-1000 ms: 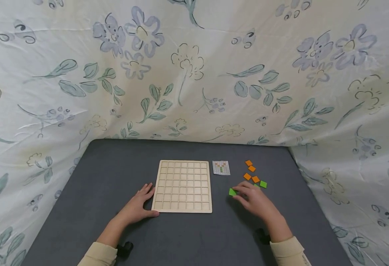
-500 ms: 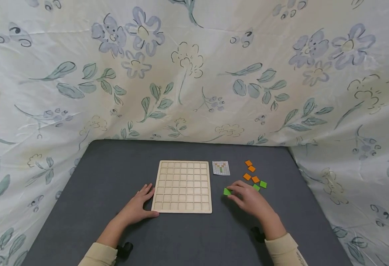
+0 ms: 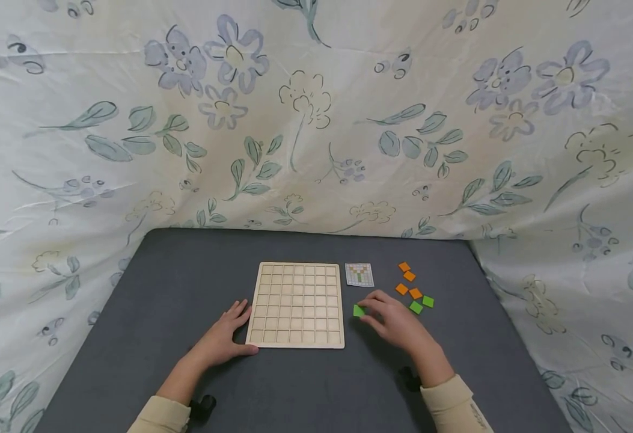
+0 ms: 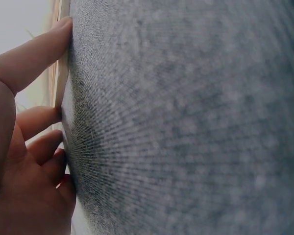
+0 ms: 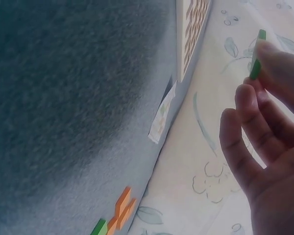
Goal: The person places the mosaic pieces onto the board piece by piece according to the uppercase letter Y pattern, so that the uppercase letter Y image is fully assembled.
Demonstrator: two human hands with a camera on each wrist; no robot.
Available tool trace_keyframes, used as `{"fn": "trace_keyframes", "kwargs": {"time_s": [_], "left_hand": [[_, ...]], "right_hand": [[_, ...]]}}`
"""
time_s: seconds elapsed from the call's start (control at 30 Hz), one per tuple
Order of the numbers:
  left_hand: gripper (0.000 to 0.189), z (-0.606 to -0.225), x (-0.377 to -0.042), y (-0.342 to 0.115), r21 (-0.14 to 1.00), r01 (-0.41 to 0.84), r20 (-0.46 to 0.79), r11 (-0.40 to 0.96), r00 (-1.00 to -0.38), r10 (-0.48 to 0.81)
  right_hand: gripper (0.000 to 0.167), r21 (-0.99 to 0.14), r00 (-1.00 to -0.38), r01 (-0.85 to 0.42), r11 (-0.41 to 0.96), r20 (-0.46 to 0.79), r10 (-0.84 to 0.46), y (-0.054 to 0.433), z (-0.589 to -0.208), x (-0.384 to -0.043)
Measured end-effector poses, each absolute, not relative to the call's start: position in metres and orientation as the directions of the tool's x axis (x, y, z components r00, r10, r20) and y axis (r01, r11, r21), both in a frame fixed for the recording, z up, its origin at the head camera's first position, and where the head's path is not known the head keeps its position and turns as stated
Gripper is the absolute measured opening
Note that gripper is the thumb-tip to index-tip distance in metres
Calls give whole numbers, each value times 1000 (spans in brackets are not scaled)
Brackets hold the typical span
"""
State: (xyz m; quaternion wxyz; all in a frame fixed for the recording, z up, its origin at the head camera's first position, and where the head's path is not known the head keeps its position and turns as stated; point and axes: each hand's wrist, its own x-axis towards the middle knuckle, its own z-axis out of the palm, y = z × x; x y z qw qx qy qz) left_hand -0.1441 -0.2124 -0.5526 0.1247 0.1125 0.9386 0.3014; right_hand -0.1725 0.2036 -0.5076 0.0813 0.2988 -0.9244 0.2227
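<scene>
A pale wooden grid board [image 3: 297,305] lies on the dark grey table. Against its lower left corner rests my left hand [image 3: 220,338], fingers along the left edge and thumb at the front edge. In the left wrist view the thumb and fingertips [image 4: 43,117] touch the board's rim [image 4: 62,73]. My right hand [image 3: 394,320] pinches a green square tile [image 3: 358,311] between thumb and fingers, just right of the board. The right wrist view has that green tile [image 5: 257,55] edge-on, raised off the table.
A small printed pattern card [image 3: 359,275] lies right of the board. Farther right are several loose orange tiles [image 3: 401,289] and two green tiles [image 3: 416,307]. A floral cloth [image 3: 305,132] hangs behind the table's far edge.
My right hand has carried the green tile leftward, away from the loose tiles and nearer to the board. The left hand stays where it was at the board's corner.
</scene>
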Motion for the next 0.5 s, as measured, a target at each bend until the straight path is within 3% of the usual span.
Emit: {"fn": "trace_keyframes", "kwargs": {"time_s": [0.5], "left_hand": [[104,-550,-144,-210,580,136,-179,803,-941,288]], "right_hand": [[29,-322,-796,-604,729,263,-544,188,-503,-176]]}}
